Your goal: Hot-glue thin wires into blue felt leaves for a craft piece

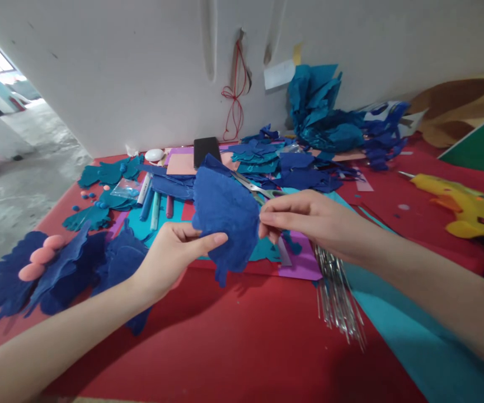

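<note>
A dark blue wing-shaped paper cut-out [227, 201] is held up over the red table, with a narrow tail at its bottom. My left hand [177, 252] pinches its lower left part, thumb lying on the front and fingers behind. At the right edge, the closed fingertips of my right hand [296, 218] grip the same cut-out. Scissors [250, 184] lie just behind it, partly covered. To the left rest a blue butterfly-like piece with pink balls [42, 256] and more blue cut-outs [122, 263].
A yellow glue gun [460, 204] lies at the right. Thin silvery wires [340, 296] sit below my right forearm. Markers [155, 210], a black phone-like slab [207, 150], teal cut-outs [88, 218] and crumpled teal paper [321, 112] lie toward the white wall [141, 73].
</note>
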`<state>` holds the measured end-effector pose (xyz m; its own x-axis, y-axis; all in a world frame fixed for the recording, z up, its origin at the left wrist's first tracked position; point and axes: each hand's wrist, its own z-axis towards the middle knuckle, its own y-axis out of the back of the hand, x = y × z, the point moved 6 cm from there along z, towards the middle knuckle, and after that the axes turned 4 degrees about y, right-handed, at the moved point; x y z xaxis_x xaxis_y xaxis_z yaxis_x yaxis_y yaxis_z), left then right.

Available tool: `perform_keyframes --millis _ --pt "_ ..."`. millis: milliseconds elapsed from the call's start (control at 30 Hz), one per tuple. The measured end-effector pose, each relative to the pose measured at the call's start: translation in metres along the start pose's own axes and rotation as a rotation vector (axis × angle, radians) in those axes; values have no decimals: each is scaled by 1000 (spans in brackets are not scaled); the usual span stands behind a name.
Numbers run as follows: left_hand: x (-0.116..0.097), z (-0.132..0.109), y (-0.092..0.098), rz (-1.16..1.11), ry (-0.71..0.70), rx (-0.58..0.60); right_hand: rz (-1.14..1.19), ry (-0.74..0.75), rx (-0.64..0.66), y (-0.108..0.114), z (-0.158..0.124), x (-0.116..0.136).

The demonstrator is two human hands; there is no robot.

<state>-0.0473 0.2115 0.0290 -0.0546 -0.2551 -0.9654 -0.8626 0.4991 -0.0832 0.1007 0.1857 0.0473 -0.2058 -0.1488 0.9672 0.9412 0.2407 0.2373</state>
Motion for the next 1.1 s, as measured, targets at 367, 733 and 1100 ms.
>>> perform_keyframes --millis 367,733,1100 --pt "-5 -1 1 -14 -21 -12 70 -3 -40 4 -2 1" --pt "2 -3 1 105 -15 17 130 -38 -118 8 -1 0" --pt "5 -3 4 304 -21 -9 140 -46 -116 6 -2 0"
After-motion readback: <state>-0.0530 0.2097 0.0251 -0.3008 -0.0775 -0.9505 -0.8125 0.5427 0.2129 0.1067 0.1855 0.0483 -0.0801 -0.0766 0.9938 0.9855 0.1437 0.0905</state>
